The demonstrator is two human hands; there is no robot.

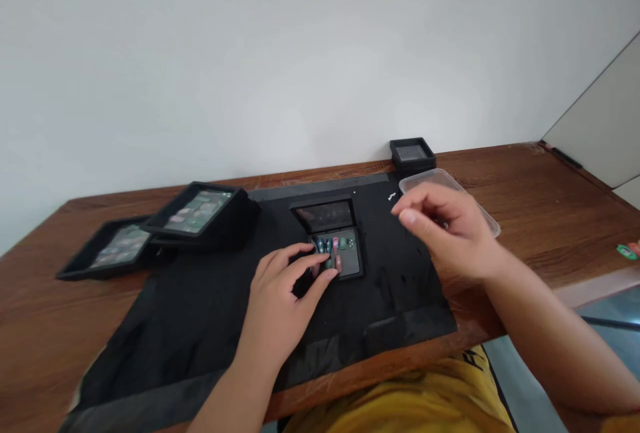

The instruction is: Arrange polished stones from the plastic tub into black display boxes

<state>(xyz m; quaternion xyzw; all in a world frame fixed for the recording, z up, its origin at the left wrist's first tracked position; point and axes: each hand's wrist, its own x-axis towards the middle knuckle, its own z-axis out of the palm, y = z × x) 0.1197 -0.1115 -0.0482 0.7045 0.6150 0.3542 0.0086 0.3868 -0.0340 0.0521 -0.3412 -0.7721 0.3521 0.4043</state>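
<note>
A small black case (356, 269) lies on the black mat with its clear-windowed lid (327, 217) raised. Inside sit several press-on nails (339, 263) in green, pink and blue tones. My left hand (287, 293) rests over the case's left side, fingers apart, its fingertips at the nails; nothing is seen held between them. My right hand (450, 226) is raised to the right of the case, above the mat's edge and in front of a clear plastic tray. Its thumb and index fingertip are pinched together, and anything between them is too small to make out.
Stacked black cases with nails (200, 211) stand at the left, and another windowed case (117, 246) leans beside them. More black boxes (413, 156) stand by the wall. The clear plastic tray (493, 223) lies behind my right hand. A black mat (200, 326) covers the table's middle.
</note>
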